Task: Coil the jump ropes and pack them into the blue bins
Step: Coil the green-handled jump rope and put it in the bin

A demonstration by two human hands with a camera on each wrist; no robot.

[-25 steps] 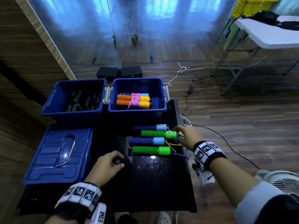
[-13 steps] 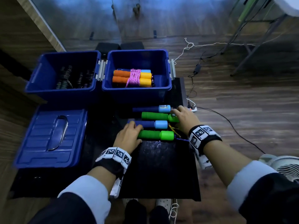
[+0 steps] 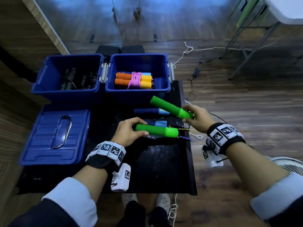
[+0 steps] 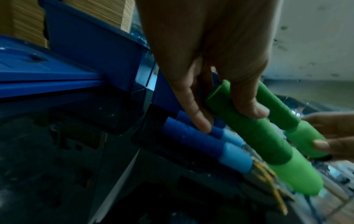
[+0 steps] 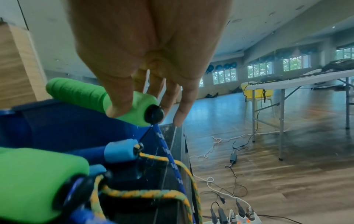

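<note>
Wood flooring surrounds a black table. Near its right edge, the left hand grips one green handle level; the right hand pinches the other green handle, tilted up. Two blue handles lie between. Two bins stand along the far edge, a lid beside them.
</note>
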